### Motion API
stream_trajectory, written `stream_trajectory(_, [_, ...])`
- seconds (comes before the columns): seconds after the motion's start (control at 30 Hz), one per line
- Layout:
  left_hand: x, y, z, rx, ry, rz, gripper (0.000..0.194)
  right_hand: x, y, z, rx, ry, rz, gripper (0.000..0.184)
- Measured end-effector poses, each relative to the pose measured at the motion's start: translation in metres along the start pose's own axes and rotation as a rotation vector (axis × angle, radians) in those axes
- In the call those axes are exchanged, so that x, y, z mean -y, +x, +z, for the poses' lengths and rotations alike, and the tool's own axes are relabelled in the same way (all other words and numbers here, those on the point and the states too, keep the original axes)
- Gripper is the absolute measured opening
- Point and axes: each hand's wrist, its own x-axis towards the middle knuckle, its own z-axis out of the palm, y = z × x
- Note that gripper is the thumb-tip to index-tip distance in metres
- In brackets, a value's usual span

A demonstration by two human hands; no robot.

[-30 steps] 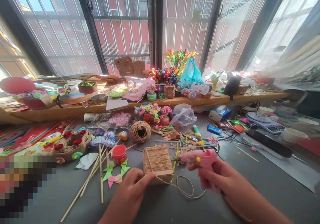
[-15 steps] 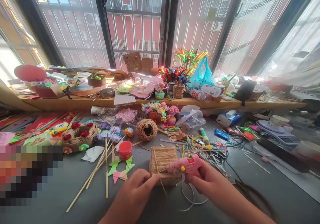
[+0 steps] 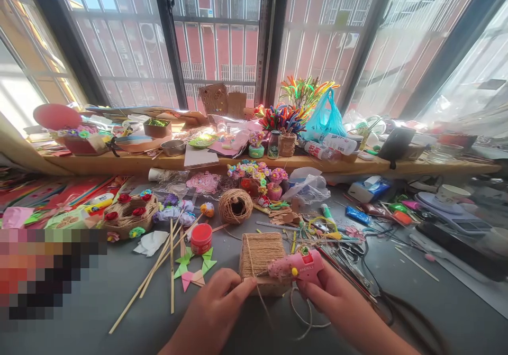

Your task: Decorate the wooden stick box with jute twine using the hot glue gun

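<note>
Grey tabletop [image 3: 151, 323] around twine-wrapped box [image 3: 261, 252]

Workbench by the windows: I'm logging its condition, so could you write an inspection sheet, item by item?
Surface: grey tabletop, small scraps scattered about; no spill seen.
Job's things: twine-wrapped box; pink glue gun, nozzle at its near side.
Clutter: twine ball, red tub, wooden sticks, folded-paper ring.
Left hand: fingers hold a twine strand at the box's near edge.
Right hand: grips the glue gun.
Cables: dark cable beside the right forearm; its connection cannot be traced.
Surroundings: barred windows; crowded ledge with a blue bag.
Other people: nothing seen.
</note>
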Motion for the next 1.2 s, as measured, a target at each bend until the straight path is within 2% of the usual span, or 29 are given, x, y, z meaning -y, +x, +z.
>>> stream_trajectory(0.23, [-0.001, 0.003, 0.000, -0.017, 0.017, 0.022, 0.042, 0.014, 0.002, 0.002, -0.013, -0.003, -0.026, 0.034])
stream_trajectory(0.5, [-0.002, 0.002, -0.001, -0.018, 0.037, 0.026, 0.043, 0.025, 0.007, 0.003, 0.021, 0.024, 0.009, 0.035])
stream_trajectory(0.87, [-0.003, 0.003, -0.002, -0.035, 0.034, 0.031, 0.037, 0.029, 0.016, 0.007, -0.003, 0.019, 0.023, 0.035])
stream_trajectory(1.1, [-0.002, 0.004, -0.002, -0.028, 0.034, 0.026, 0.040, 0.018, 0.013, 0.002, -0.148, -0.028, 0.091, 0.034])
stream_trajectory(1.2, [0.000, 0.002, -0.001, -0.013, 0.027, 0.016, 0.043, 0.013, 0.009, -0.008, -0.184, 0.011, 0.135, 0.036])
